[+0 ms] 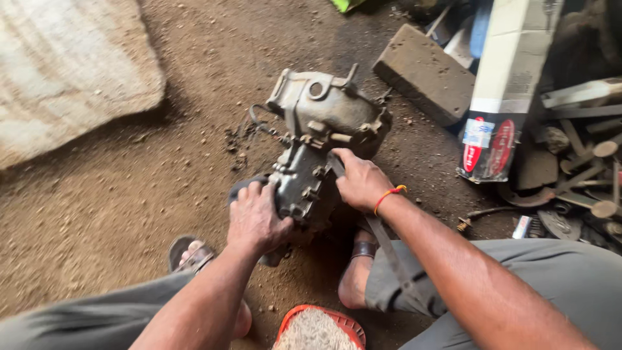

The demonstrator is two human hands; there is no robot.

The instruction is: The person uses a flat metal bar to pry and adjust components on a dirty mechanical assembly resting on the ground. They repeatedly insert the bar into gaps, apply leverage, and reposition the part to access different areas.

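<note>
A dirty grey metal engine casing [322, 113] stands on the dirt floor [116, 194] in the middle of the view, with bolts and a black cable on its left side. My left hand [254, 217] grips its lower left edge. My right hand [360, 180], with an orange band at the wrist, is closed on a long flat metal tool [387, 245] whose tip sits against the casing's lower right side. The tool's shaft runs back over my right knee. My sandalled feet sit just below the casing.
A concrete block [424, 72] lies behind the casing at right. A tall white carton [505, 91] and a pile of scrap metal parts [583, 175] fill the right side. A pale stone slab [65, 71] lies at upper left. An orange-rimmed basket [319, 329] sits between my legs.
</note>
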